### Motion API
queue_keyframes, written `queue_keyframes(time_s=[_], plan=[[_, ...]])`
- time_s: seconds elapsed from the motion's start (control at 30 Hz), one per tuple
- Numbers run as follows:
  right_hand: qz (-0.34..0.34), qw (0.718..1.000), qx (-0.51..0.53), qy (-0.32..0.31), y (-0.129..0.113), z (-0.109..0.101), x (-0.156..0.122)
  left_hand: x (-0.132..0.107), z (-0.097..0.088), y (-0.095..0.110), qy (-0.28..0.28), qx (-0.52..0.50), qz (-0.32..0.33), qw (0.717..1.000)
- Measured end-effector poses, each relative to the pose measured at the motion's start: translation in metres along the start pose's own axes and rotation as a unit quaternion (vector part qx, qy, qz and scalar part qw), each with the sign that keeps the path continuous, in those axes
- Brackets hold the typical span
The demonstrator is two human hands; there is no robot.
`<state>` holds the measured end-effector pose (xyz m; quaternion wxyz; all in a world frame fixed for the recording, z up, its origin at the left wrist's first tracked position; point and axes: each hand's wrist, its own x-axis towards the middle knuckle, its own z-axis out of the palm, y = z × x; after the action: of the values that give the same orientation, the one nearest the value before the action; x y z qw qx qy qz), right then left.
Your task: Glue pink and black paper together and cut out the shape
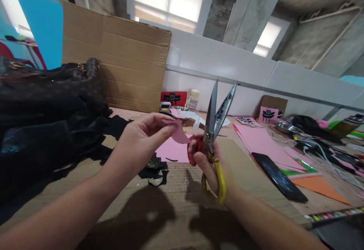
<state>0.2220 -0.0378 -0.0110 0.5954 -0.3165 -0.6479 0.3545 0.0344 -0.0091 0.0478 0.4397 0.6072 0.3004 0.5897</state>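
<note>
Between the thumb and fingers of my left hand is a small curved piece of pink paper. My right hand grips a pair of scissors with one yellow and one red handle loop. The blades point upward and stand apart, with no paper between them. Part of the red loop is hidden by my fingers. Below the cut piece, a pink sheet lies on the cardboard. Black paper scraps are scattered close under my left hand.
To the right lie stacked pink sheets, a black phone and orange paper. A dark bag and black material fill the left side. Behind stand a cardboard panel, a small jar and a metal dish.
</note>
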Motion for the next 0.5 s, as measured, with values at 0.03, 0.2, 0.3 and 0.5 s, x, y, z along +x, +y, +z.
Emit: queue_keyframes(time_s=[0.03, 0.2, 0.3, 0.5], plan=[[0.001, 1.0, -0.001, 0.007, -0.003, 0.001, 0.0, -0.001, 0.001, 0.0, -0.006, 0.009, -0.006, 1.0], [-0.002, 0.999, -0.011, 0.041, -0.011, 0.004, 0.001, -0.005, 0.007, -0.007, -0.07, 0.042, -0.032, 0.996], [-0.004, 0.999, -0.009, 0.048, -0.011, 0.005, 0.001, -0.007, 0.009, -0.013, -0.096, 0.043, -0.058, 0.993], [0.001, 0.999, -0.005, 0.049, -0.014, 0.006, 0.002, -0.008, 0.01, -0.012, -0.123, 0.048, -0.055, 0.99]])
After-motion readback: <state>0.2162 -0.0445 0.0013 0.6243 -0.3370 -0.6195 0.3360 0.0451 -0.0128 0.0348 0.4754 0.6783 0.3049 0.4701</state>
